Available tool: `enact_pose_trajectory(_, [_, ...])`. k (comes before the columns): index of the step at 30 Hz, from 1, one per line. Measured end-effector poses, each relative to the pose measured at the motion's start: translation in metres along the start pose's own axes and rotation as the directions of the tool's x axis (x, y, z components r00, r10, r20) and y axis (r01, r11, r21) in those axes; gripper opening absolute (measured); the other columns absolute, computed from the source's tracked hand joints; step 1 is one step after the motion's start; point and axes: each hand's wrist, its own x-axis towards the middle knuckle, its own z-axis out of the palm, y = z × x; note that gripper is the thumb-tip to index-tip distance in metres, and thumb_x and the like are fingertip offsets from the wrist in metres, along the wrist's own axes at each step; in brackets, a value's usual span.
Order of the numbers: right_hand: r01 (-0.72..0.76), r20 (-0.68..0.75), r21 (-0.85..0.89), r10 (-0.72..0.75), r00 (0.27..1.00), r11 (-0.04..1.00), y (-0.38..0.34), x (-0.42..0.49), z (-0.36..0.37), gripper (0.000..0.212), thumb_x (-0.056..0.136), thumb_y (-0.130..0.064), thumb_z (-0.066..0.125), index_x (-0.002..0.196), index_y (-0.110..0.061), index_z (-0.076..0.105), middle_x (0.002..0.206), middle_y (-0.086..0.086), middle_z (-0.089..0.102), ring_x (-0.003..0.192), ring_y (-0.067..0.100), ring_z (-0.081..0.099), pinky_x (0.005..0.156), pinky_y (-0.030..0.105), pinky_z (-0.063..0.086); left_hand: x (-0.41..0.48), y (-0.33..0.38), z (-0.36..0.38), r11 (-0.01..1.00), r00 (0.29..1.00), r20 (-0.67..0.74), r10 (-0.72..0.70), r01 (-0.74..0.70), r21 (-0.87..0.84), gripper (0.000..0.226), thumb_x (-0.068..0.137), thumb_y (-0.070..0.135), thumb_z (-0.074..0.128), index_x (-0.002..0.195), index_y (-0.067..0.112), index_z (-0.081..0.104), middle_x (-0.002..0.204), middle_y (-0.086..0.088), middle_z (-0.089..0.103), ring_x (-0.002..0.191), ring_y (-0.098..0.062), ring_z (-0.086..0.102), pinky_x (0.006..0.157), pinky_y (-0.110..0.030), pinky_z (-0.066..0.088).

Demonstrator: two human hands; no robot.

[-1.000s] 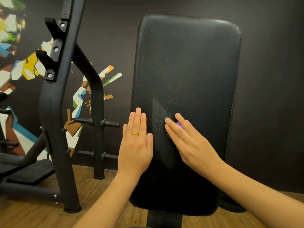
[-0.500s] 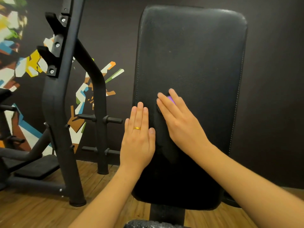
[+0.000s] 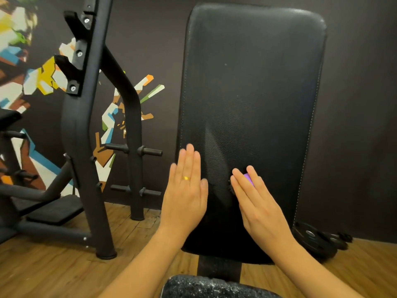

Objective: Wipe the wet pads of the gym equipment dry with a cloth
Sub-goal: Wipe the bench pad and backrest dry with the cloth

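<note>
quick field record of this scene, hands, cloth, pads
back pad: black, upright, crease near the hands
left hand: flat at back pad's left edge, ring on a finger
right hand: flat, pressing cloth on lower back pad
cloth: mostly hidden, purple bit shows between fingers
seat pad: bottom edge, speckled with droplets
floor: wood, weight plates at right

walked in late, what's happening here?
A person is wiping the upright black back pad of a gym bench. The right hand presses a cloth flat against the lower part of the pad. The cloth is mostly hidden, with only a purple bit showing between the fingers. The left hand lies flat on the pad's left edge, holding nothing. The seat pad at the bottom of the view is beaded with droplets, so it looks not yet wiped.
</note>
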Motion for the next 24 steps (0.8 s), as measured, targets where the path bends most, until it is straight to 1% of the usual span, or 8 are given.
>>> enact_pose_trajectory(2, [0.021, 0.034, -0.027, -0.02, 0.999, 0.999, 0.004, 0.002, -0.006, 0.071, 0.084, 0.006, 0.07, 0.149, 0.0, 0.043, 0.158, 0.015, 0.039, 0.15, 0.04, 0.026, 0.119, 0.051, 0.027, -0.039, -0.002, 0.008, 1.0, 0.999, 0.02, 0.025, -0.025, 0.006, 0.063, 0.104, 0.027, 0.033, 0.16, 0.005, 0.013, 0.17, -0.012, 0.005, 0.157, -0.026, 0.004, 0.122, -0.048, 0.022])
enact_pose_trajectory(4, [0.05, 0.068, -0.059, -0.046, 0.997, 0.997, 0.004, 0.009, -0.01, 0.07, 0.084, 0.003, 0.071, 0.148, 0.0, 0.043, 0.157, 0.016, 0.039, 0.149, 0.041, 0.027, 0.119, 0.051, 0.026, -0.069, 0.0, 0.017, 1.0, 1.0, 0.009, -0.016, 0.016, -0.014, 0.064, 0.104, 0.028, 0.032, 0.16, 0.007, 0.012, 0.17, -0.011, 0.006, 0.157, -0.026, 0.006, 0.124, -0.047, 0.019])
enact_pose_trajectory(7, [0.08, 0.074, -0.071, -0.074, 0.995, 0.994, 0.005, 0.032, -0.012, 0.069, 0.086, 0.001, 0.069, 0.149, 0.001, 0.041, 0.157, 0.018, 0.039, 0.148, 0.043, 0.028, 0.118, 0.052, 0.029, -0.078, 0.01, 0.029, 0.993, 0.993, -0.021, -0.113, 0.112, -0.034, 0.064, 0.103, 0.027, 0.031, 0.16, 0.008, 0.011, 0.169, -0.011, 0.008, 0.156, -0.027, 0.007, 0.124, -0.045, 0.013])
enact_pose_trajectory(10, [0.092, 0.035, -0.046, -0.09, 0.995, 0.995, 0.001, 0.073, -0.01, 0.062, 0.093, 0.0, 0.06, 0.151, 0.001, 0.037, 0.159, 0.017, 0.036, 0.151, 0.041, 0.023, 0.118, 0.052, 0.034, -0.077, 0.014, 0.033, 0.989, 0.988, -0.061, -0.139, 0.136, -0.054, 0.062, 0.103, 0.026, 0.032, 0.16, 0.007, 0.015, 0.169, -0.012, 0.012, 0.156, -0.027, 0.01, 0.124, -0.045, 0.015])
enact_pose_trajectory(14, [0.031, -0.039, 0.019, -0.03, 0.999, 0.999, -0.008, 0.138, -0.008, 0.057, 0.097, 0.001, 0.056, 0.151, 0.0, 0.038, 0.159, 0.015, 0.036, 0.152, 0.039, 0.021, 0.115, 0.051, 0.04, -0.076, 0.011, 0.034, 0.99, 0.988, -0.085, -0.126, 0.12, -0.074, 0.06, 0.104, 0.025, 0.03, 0.159, 0.006, 0.017, 0.168, -0.013, 0.014, 0.156, -0.027, 0.012, 0.125, -0.045, 0.015])
enact_pose_trajectory(16, [-0.026, -0.057, 0.049, 0.029, 0.998, 0.998, -0.016, 0.147, -0.005, 0.057, 0.097, 0.003, 0.055, 0.151, 0.0, 0.037, 0.16, 0.014, 0.036, 0.152, 0.039, 0.02, 0.118, 0.05, 0.036, -0.076, 0.011, 0.034, 0.991, 0.99, -0.08, -0.119, 0.114, -0.067, 0.06, 0.104, 0.025, 0.031, 0.159, 0.005, 0.018, 0.168, -0.014, 0.014, 0.156, -0.028, 0.012, 0.125, -0.046, 0.016])
enact_pose_trajectory(18, [-0.037, -0.058, 0.05, 0.04, 0.998, 0.998, -0.022, 0.131, 0.0, 0.059, 0.097, 0.002, 0.056, 0.153, -0.002, 0.035, 0.161, 0.013, 0.034, 0.152, 0.037, 0.02, 0.121, 0.048, 0.031, -0.076, 0.011, 0.033, 0.992, 0.991, -0.07, -0.118, 0.115, -0.051, 0.06, 0.104, 0.024, 0.031, 0.159, 0.004, 0.019, 0.168, -0.015, 0.014, 0.156, -0.029, 0.012, 0.124, -0.047, 0.018])
enact_pose_trajectory(24, [0.121, 0.053, 0.023, -0.122, 0.991, 0.992, -0.025, -0.011, 0.007, 0.069, 0.087, 0.003, 0.07, 0.15, -0.004, 0.042, 0.16, 0.012, 0.035, 0.151, 0.036, 0.026, 0.121, 0.048, 0.028, -0.078, 0.012, 0.029, 0.993, 0.992, -0.047, -0.119, 0.118, -0.025, 0.061, 0.104, 0.025, 0.032, 0.159, 0.003, 0.018, 0.168, -0.015, 0.012, 0.156, -0.029, 0.012, 0.123, -0.049, 0.022])
